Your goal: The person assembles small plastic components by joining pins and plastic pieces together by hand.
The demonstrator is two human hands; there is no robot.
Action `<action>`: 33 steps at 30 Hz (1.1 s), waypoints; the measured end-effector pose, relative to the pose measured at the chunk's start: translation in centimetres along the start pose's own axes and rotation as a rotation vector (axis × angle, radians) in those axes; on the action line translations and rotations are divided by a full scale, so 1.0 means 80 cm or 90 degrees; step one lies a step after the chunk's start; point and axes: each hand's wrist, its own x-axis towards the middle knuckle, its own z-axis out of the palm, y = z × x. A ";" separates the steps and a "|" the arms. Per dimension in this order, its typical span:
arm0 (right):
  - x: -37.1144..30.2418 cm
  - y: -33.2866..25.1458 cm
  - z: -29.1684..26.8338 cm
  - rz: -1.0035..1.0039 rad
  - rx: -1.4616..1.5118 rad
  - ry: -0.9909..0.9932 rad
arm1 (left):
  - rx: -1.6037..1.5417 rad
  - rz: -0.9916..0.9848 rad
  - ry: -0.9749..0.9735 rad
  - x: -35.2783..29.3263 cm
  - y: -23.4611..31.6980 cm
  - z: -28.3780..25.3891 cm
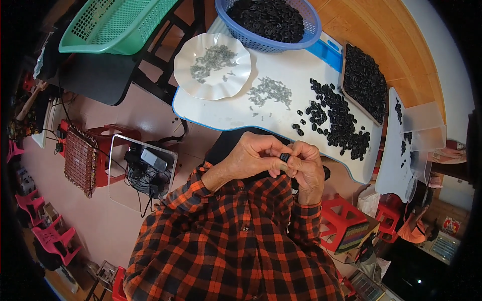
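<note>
**Small black part being pinched at the table's edge**

Head view: both hands are meeting over the lap, left hand (251,155) and right hand (306,168) with fingertips clamped on one small black piece (284,157), held close for fine work. Loose black pieces (334,120) and grey pins (270,93) are lying within reach on the white tabletop (226,113).
</note>
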 end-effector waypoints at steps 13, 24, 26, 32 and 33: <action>-0.003 0.002 -0.008 0.038 0.056 0.007 | 0.031 -0.020 -0.035 0.006 -0.004 0.000; -0.009 -0.002 -0.008 -0.007 0.018 0.030 | -0.008 0.011 0.000 0.009 0.003 0.010; -0.011 -0.002 -0.009 -0.017 0.015 0.039 | -0.001 0.015 0.001 0.009 0.002 0.010; -0.013 0.000 -0.011 -0.033 0.026 0.013 | -0.019 0.016 0.007 0.009 -0.002 0.009; -0.012 0.000 -0.010 -0.025 0.027 0.015 | -0.022 0.015 0.005 0.009 -0.003 0.009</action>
